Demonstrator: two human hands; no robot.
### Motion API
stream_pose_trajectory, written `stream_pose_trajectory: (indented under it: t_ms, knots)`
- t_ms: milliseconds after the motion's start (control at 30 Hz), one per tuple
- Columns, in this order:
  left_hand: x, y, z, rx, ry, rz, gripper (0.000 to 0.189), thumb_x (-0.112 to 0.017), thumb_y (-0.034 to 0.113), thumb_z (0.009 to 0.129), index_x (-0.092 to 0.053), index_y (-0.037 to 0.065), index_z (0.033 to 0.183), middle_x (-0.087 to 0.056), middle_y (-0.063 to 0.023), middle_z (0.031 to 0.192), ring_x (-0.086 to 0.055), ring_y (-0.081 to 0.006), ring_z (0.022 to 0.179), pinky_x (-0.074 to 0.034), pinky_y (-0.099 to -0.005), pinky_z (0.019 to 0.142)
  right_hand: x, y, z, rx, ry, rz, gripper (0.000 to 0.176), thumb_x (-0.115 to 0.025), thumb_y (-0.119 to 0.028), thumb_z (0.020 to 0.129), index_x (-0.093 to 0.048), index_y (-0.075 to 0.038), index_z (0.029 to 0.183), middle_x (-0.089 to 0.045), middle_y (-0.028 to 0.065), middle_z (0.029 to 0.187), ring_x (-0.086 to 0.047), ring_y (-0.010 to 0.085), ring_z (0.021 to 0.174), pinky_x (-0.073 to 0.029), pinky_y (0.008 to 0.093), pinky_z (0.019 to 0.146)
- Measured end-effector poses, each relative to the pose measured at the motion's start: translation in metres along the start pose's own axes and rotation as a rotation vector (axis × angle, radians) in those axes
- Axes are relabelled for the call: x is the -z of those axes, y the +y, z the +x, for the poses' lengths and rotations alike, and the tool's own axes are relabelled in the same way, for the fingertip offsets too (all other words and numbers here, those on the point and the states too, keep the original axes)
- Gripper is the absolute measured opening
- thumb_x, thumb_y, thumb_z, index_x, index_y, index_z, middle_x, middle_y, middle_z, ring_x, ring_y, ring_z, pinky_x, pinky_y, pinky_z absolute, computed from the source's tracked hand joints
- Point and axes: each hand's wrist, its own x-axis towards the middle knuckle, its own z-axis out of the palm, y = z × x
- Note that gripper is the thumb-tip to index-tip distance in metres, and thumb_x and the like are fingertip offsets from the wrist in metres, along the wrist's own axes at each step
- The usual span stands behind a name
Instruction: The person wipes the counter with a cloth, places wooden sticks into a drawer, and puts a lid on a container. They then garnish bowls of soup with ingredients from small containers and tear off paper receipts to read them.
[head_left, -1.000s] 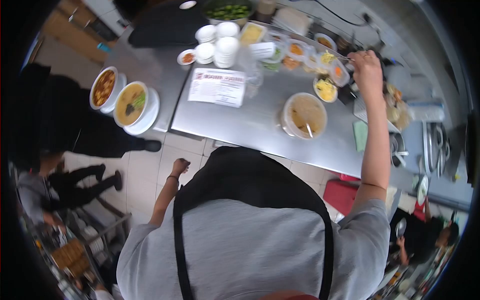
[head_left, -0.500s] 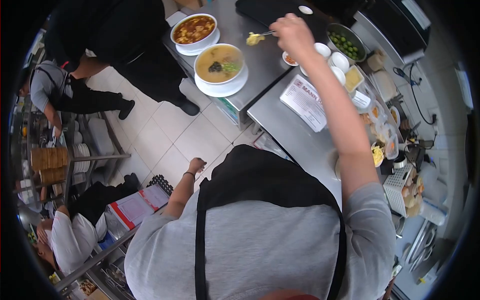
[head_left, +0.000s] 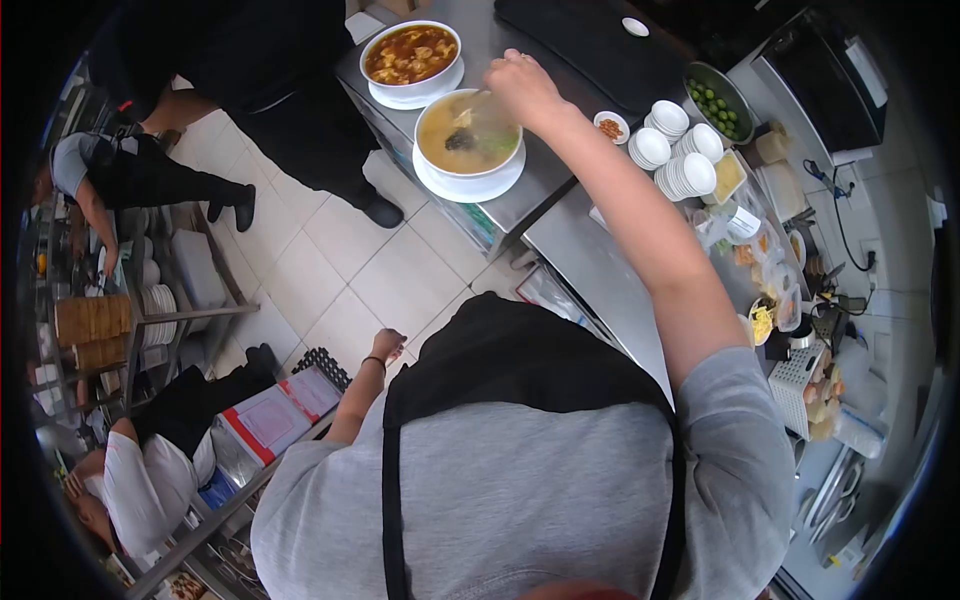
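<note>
My right hand (head_left: 522, 88) is closed above the soup bowl, gripping a thin metal utensil mostly hidden behind my fingers. Pale yellow strips (head_left: 464, 116) show at the soup's surface, just below that hand. The white bowl (head_left: 424, 150) holds a pale, cloudy soup with a dark heap and chopped green bits, and stands on a white plate (head_left: 465, 188). Behind it, a second white bowl (head_left: 412, 55) contains a reddish-brown soup with chunks. Hanging low beside my body, over the floor, my left hand (head_left: 388, 345) has loosely curled fingers with nothing visible in them.
Stacked small white bowls (head_left: 686, 176), a dish of orange-red bits (head_left: 611, 127) and a bowl of green fruit (head_left: 718, 105) stand on the right. A black board (head_left: 570, 45) lies at the back. Co-workers are at the left, one close to the counter.
My right hand has moved left and slightly down, bringing the utensil with the yellow strips over the pale soup. The paper on the counter is now mostly hidden by my arm.
</note>
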Motion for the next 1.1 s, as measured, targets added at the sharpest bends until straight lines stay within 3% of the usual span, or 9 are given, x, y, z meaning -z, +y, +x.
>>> stream_pose_trajectory:
  t_ms: [367,533,633,700,767,867,1000,1033,1100]
  knots:
    - [0.022,0.102,0.030,-0.167,0.051,-0.044,0.020,-0.059,0.019,0.075,-0.060,0.001,0.081,-0.060,-0.0095,0.063,-0.058,-0.0157,0.050,-0.049,-0.0277,0.045,0.029,0.001,0.002,-0.198,-0.372,0.084,0.015,-0.057,-0.011,0.071,-0.065,-0.005,0.082,-0.063,0.0136,0.089,-0.057,0.0287,0.093,-0.046,0.0355,0.079]
    - [-0.007,0.100,0.018,-0.135,-0.027,0.053,0.020,-0.060,0.020,0.074,-0.060,0.001,0.075,-0.060,-0.0072,0.061,-0.057,-0.0154,0.048,-0.048,-0.0273,0.043,0.028,0.014,-0.020,-0.243,-0.094,0.144,0.016,-0.060,-0.015,0.070,-0.065,-0.005,0.083,-0.062,0.0136,0.085,-0.056,0.0292,0.090,-0.046,0.0368,0.077]
    - [-0.024,0.074,0.026,-0.342,-0.004,0.292,0.028,-0.061,0.030,0.071,-0.058,0.005,0.059,-0.059,-0.0082,0.054,-0.057,-0.0179,0.045,-0.048,-0.0299,0.050,0.050,0.031,-0.059,-0.253,0.119,0.162,0.017,-0.061,-0.017,0.071,-0.065,-0.005,0.082,-0.061,0.0129,0.083,-0.055,0.0283,0.086,-0.045,0.0366,0.076]
    - [-0.030,0.041,0.061,-0.542,-0.082,0.636,0.028,-0.062,0.032,0.070,-0.060,0.004,0.064,-0.061,-0.0094,0.061,-0.061,-0.0220,0.058,-0.048,-0.0323,0.059,0.090,0.047,-0.115,-0.339,0.248,0.163,0.019,-0.061,-0.015,0.071,-0.063,-0.003,0.086,-0.060,0.0124,0.083,-0.053,0.0281,0.082,-0.043,0.0364,0.075]
    - [-0.032,0.067,0.030,-0.187,-0.001,0.593,0.028,-0.063,0.031,0.070,-0.063,0.004,0.070,-0.063,-0.0103,0.067,-0.061,-0.0235,0.065,-0.048,-0.0340,0.063,0.120,0.072,-0.180,-0.363,0.464,0.169,0.028,-0.061,-0.013,0.071,-0.060,-0.004,0.098,-0.058,0.0102,0.084,-0.051,0.0270,0.080,-0.041,0.0347,0.075]
    - [-0.026,0.033,0.082,-0.421,0.005,0.607,0.028,-0.063,0.031,0.070,-0.064,0.003,0.075,-0.064,-0.0116,0.072,-0.061,-0.0240,0.067,-0.048,-0.0338,0.066,0.156,0.106,-0.318,-0.795,0.587,0.182,0.029,-0.060,-0.011,0.073,-0.060,-0.006,0.102,-0.058,0.0126,0.092,-0.053,0.0257,0.087,-0.042,0.0319,0.079]
    - [-0.024,0.102,0.028,-0.336,-0.022,0.539,0.021,-0.062,0.023,0.073,-0.061,0.003,0.077,-0.062,-0.0096,0.066,-0.059,-0.0188,0.053,-0.049,-0.0309,0.050,0.190,0.096,-0.512,-1.387,0.624,-0.053,0.028,-0.060,-0.010,0.074,-0.059,-0.003,0.101,-0.059,0.0176,0.094,-0.057,0.0284,0.086,-0.043,0.0314,0.075]
    - [-0.025,0.145,-0.017,-0.259,-0.026,0.510,0.019,-0.062,0.021,0.073,-0.061,0.002,0.077,-0.061,-0.0092,0.065,-0.058,-0.0173,0.050,-0.048,-0.0299,0.047,0.161,0.105,-0.579,-1.367,0.519,-0.365,0.027,-0.059,-0.009,0.074,-0.059,-0.002,0.100,-0.059,0.0187,0.091,-0.057,0.0293,0.086,-0.043,0.0321,0.075]
    - [-0.031,0.156,0.005,-0.388,-0.102,0.529,0.015,-0.060,0.017,0.074,-0.059,0.002,0.077,-0.059,-0.0077,0.060,-0.055,-0.0141,0.045,-0.046,-0.0263,0.040,0.137,0.087,-0.627,-1.509,0.590,-0.231,0.027,-0.060,-0.007,0.071,-0.060,-0.002,0.098,-0.059,0.0184,0.088,-0.055,0.0310,0.084,-0.043,0.0363,0.075]
